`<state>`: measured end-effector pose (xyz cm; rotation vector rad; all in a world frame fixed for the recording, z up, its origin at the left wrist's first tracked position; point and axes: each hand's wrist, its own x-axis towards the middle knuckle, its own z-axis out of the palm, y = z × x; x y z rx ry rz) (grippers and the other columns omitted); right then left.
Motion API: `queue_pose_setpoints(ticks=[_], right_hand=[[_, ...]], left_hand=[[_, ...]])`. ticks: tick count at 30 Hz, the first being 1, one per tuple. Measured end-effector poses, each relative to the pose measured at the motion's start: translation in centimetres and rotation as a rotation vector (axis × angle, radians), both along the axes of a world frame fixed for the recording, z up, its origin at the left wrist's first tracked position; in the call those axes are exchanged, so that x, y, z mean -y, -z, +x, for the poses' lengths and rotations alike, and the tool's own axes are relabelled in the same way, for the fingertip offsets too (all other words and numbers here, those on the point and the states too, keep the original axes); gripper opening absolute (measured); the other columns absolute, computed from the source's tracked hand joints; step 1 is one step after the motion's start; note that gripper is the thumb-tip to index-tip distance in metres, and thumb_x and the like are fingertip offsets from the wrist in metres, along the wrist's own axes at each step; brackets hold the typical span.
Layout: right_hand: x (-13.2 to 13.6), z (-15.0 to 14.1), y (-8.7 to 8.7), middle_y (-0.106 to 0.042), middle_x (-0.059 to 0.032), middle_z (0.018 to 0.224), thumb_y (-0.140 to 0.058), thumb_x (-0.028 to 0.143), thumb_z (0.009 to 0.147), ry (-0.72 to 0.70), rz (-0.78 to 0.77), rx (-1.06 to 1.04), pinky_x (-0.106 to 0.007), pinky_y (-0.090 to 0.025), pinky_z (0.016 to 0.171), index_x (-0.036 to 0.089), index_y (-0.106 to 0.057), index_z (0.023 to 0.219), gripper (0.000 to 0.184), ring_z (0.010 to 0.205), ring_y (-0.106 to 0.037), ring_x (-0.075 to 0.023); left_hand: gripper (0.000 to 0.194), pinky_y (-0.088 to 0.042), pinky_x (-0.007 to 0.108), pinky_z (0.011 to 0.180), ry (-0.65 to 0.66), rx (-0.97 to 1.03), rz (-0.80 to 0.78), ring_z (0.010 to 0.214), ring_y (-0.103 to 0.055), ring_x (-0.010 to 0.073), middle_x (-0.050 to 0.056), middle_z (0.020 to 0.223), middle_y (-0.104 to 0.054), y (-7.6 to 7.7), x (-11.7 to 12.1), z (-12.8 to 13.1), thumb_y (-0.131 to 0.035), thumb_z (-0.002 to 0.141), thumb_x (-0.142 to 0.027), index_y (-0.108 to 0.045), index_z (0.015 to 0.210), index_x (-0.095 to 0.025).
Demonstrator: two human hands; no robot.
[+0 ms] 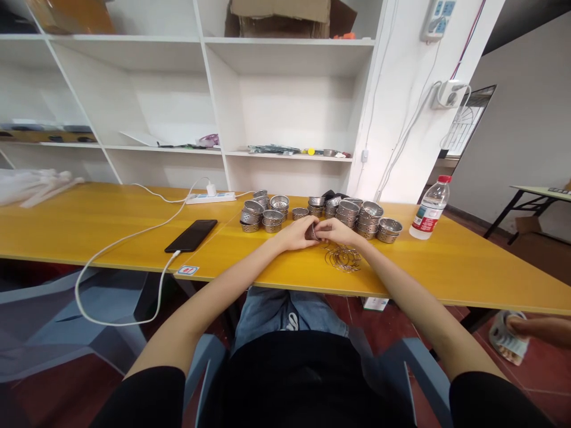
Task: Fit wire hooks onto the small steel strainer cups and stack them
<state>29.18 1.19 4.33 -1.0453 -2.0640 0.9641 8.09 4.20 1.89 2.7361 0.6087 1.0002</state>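
A small metal strainer basket (pixel 311 232) is held tilted between my two hands, a little above the yellow table. My left hand (pixel 298 233) is closed around its left side. From the right, the fingers of my right hand (pixel 338 231) grip its edge. Thin metal wire rings (pixel 342 259) lie in a loose heap just below my right hand. Perforated metal baskets of the same sort stand behind my hands, with one stack (pixel 253 215) on the left and another group (pixel 366 220) on the right. My fingers hide much of the held basket.
On the right stands a plastic bottle (pixel 430 208) with a red cap. A black phone (pixel 191 236) lies left with a white cable looping over the table edge. Behind it sits a power strip (pixel 210 198). White shelves (pixel 285 98) rise behind the table. Another person's foot (pixel 511 339) shows at lower right.
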Motion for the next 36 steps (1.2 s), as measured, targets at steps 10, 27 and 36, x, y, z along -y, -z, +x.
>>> queue_pose_setpoints(ticks=[10, 27, 36], right_hand=[[-0.1, -0.3, 0.4, -0.070, -0.0022, 0.074, -0.075, 0.039, 0.075, 0.021, 0.062, 0.024, -0.028, -0.051, 0.063, 0.014, -0.074, 0.085, 0.026, 0.064, -0.059, -0.0146], [0.3, -1.5, 0.7, -0.071, -0.0014, 0.072, -0.069, 0.021, 0.085, 0.147, 0.493, 0.301, -0.025, -0.038, 0.064, 0.015, -0.077, 0.079, 0.012, 0.062, -0.055, -0.0127], [0.5, -1.8, 0.8, -0.075, -0.0048, 0.083, -0.064, 0.006, 0.083, 0.212, 0.574, 0.417, -0.026, -0.040, 0.068, 0.018, -0.074, 0.083, 0.015, 0.072, -0.063, -0.0167]], left_hand=[[0.042, -0.053, 0.039, 0.092, -0.004, 0.003, -0.002, 0.104, -0.065, 0.0254, 0.008, 0.116, -0.066, 0.0, 0.1, -0.2, -0.074, 0.082, -0.037, -0.055, 0.117, -0.021], [0.046, -0.054, 0.041, 0.094, -0.039, 0.012, -0.014, 0.106, -0.067, 0.0270, 0.008, 0.119, -0.067, 0.3, -0.4, -0.6, -0.075, 0.080, -0.036, -0.054, 0.119, -0.023], [0.052, -0.055, 0.039, 0.089, -0.054, 0.006, -0.024, 0.101, -0.069, 0.0275, 0.008, 0.115, -0.068, 0.2, 0.2, -0.5, -0.075, 0.082, -0.045, -0.050, 0.122, -0.023]])
